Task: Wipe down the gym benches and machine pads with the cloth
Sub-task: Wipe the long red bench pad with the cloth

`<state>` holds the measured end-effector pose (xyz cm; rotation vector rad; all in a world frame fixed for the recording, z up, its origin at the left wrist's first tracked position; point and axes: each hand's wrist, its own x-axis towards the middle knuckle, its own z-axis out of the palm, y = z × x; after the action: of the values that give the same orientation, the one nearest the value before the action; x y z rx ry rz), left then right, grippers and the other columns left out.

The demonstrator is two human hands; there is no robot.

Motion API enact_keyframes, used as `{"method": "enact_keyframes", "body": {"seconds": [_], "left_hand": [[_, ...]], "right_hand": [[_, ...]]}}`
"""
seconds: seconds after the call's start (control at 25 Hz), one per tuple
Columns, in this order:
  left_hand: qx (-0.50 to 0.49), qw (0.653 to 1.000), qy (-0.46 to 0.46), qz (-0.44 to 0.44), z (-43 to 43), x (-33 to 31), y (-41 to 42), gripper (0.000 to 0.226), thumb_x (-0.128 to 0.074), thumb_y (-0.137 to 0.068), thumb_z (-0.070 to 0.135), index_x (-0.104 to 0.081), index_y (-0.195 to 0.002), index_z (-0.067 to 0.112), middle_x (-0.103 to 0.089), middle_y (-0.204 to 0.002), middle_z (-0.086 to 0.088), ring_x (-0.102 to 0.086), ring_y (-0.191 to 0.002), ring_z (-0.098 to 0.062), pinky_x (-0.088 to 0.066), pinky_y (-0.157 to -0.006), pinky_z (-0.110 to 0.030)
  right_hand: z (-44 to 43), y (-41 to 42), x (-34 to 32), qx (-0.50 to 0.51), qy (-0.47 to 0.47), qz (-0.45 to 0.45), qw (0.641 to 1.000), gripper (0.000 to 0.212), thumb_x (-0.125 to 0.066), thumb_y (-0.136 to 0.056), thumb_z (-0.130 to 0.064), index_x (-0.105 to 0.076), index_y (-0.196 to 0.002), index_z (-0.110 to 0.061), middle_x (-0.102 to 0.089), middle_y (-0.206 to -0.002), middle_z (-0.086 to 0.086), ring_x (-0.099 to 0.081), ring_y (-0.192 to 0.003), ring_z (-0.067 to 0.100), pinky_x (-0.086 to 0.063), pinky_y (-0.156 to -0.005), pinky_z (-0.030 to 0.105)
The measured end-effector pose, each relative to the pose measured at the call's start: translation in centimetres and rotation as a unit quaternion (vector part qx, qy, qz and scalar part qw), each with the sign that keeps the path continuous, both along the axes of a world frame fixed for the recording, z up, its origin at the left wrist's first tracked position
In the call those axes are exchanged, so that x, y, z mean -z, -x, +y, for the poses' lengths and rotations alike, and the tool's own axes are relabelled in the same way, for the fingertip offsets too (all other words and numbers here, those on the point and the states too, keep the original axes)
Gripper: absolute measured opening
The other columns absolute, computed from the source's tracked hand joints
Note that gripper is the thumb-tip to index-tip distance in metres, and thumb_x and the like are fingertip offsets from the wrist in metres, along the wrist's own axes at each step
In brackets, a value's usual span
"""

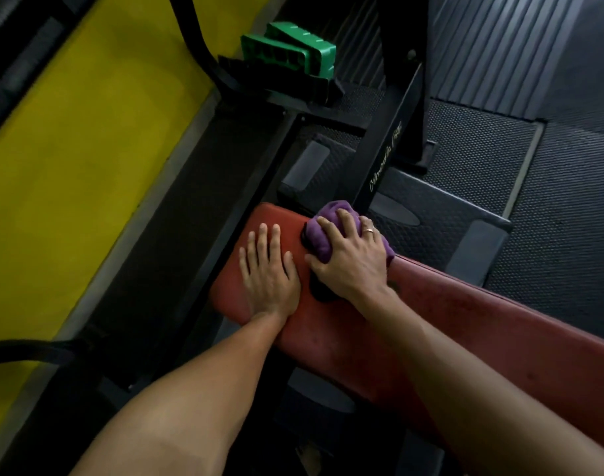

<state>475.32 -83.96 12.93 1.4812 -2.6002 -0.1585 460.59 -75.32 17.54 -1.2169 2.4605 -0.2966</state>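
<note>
A red padded bench [472, 324] runs from the middle of the view down to the right. Its rounded end lies under both hands. My left hand [268, 269] rests flat on the pad near that end, fingers straight and spread. My right hand [350, 259] presses a bunched purple cloth [319, 237] onto the pad just right of the left hand. Its fingers curl over the cloth, and a ring shows on one finger. Most of the cloth is hidden under the palm.
A black machine frame beam [386, 156] with faint lettering rises beyond the bench end. A green plastic piece [293, 51] sits at the top. A yellow floor strip [74, 159] runs along the left. Dark textured rubber mats [551, 218] cover the floor on the right.
</note>
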Motion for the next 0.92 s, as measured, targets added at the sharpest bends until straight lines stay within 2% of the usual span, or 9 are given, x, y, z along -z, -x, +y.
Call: {"method": "enact_keyframes", "body": {"seconds": [0.16, 0.24, 0.32, 0.44, 0.56, 0.68, 0.76, 0.84, 0.92], "left_hand": [[0.001, 1.000, -0.010, 0.016, 0.0, -0.3, -0.1, 0.060, -0.028, -0.100, 0.040, -0.034, -0.156, 0.020, -0.031, -0.163, -0.006, -0.024, -0.152, -0.026, -0.017, -0.124, -0.050], [0.005, 1.000, -0.012, 0.010, 0.1, -0.3, -0.3, 0.060, -0.026, -0.101, 0.042, -0.031, -0.157, 0.020, -0.029, -0.164, -0.006, -0.021, -0.153, -0.026, -0.013, -0.125, -0.050], [0.024, 1.000, -0.016, 0.007, 0.1, -0.4, -0.4, 0.061, -0.023, -0.102, 0.043, -0.030, -0.158, 0.021, -0.026, -0.165, -0.008, -0.018, -0.153, -0.028, -0.010, -0.125, -0.051], [0.051, 0.998, -0.038, -0.005, 0.0, -0.3, -0.6, 0.060, -0.020, -0.102, 0.045, -0.024, -0.159, 0.025, -0.019, -0.167, -0.009, -0.011, -0.155, -0.031, -0.004, -0.125, -0.052], [0.072, 0.996, -0.046, 0.010, -0.3, -0.2, -1.2, 0.059, -0.023, -0.102, 0.044, -0.028, -0.158, 0.027, -0.023, -0.165, -0.009, -0.014, -0.153, -0.034, -0.007, -0.124, -0.054], [0.131, 0.990, -0.043, 0.039, -0.6, -0.3, -2.9, 0.055, -0.029, -0.102, 0.039, -0.035, -0.156, 0.027, -0.030, -0.163, -0.006, -0.021, -0.152, -0.034, -0.015, -0.123, -0.054], [0.169, 0.983, -0.048, 0.048, -0.4, -0.4, -4.2, 0.054, -0.032, -0.102, 0.035, -0.035, -0.156, 0.027, -0.030, -0.164, -0.004, -0.022, -0.152, -0.030, -0.016, -0.123, -0.052], [0.191, 0.979, -0.051, 0.055, 0.1, -0.5, -5.3, 0.054, -0.032, -0.102, 0.031, -0.034, -0.156, 0.025, -0.028, -0.164, -0.003, -0.021, -0.153, -0.027, -0.015, -0.124, -0.050], [0.205, 0.975, -0.055, 0.066, 0.5, -0.3, -6.2, 0.054, -0.034, -0.102, 0.029, -0.036, -0.156, 0.022, -0.028, -0.164, -0.003, -0.020, -0.153, -0.025, -0.013, -0.125, -0.048]], "right_hand": [[7.0, 0.0, 0.8, 0.015, 0.101, 0.054, 0.993, 0.067, -0.055, -0.081, -0.068, -0.055, -0.141, -0.039, -0.047, -0.153, 0.003, -0.047, -0.135, 0.040, -0.037, -0.114, 0.047], [10.5, 0.4, 1.0, 0.047, 0.094, 0.073, 0.992, 0.066, -0.054, -0.082, -0.070, -0.057, -0.140, -0.038, -0.048, -0.153, 0.004, -0.046, -0.136, 0.038, -0.037, -0.115, 0.047], [10.7, 0.3, 0.3, 0.109, 0.038, 0.059, 0.992, 0.069, -0.053, -0.084, -0.073, -0.051, -0.145, -0.040, -0.039, -0.160, 0.003, -0.036, -0.144, 0.035, -0.028, -0.121, 0.046], [6.7, -1.8, -0.9, 0.152, -0.031, 0.004, 0.988, 0.077, -0.046, -0.087, -0.077, -0.031, -0.155, -0.042, -0.013, -0.170, 0.002, -0.006, -0.155, 0.036, -0.004, -0.126, 0.049], [6.2, -5.6, -0.4, 0.060, 0.001, 0.034, 0.998, 0.082, -0.046, -0.084, -0.077, -0.029, -0.156, -0.043, -0.010, -0.170, 0.003, 0.003, -0.155, 0.040, -0.002, -0.126, 0.054], [11.2, -6.3, 0.7, -0.083, 0.042, 0.043, 0.995, 0.075, -0.047, -0.081, -0.075, -0.046, -0.149, -0.042, -0.028, -0.166, 0.004, -0.015, -0.153, 0.042, -0.023, -0.121, 0.059], [13.8, -4.5, 1.1, -0.106, 0.035, 0.060, 0.992, 0.076, -0.048, -0.080, -0.076, -0.048, -0.147, -0.041, -0.032, -0.164, 0.004, -0.023, -0.152, 0.040, -0.031, -0.118, 0.057], [13.5, -3.6, 0.5, -0.006, 0.023, 0.057, 0.998, 0.079, -0.053, -0.081, -0.074, -0.044, -0.150, -0.037, -0.025, -0.166, 0.005, -0.018, -0.153, 0.038, -0.026, -0.122, 0.054], [10.1, -5.3, -0.2, 0.136, 0.001, 0.017, 0.991, 0.079, -0.058, -0.088, -0.065, -0.033, -0.156, -0.034, -0.010, -0.170, 0.007, -0.002, -0.155, 0.039, -0.007, -0.127, 0.050]]}}
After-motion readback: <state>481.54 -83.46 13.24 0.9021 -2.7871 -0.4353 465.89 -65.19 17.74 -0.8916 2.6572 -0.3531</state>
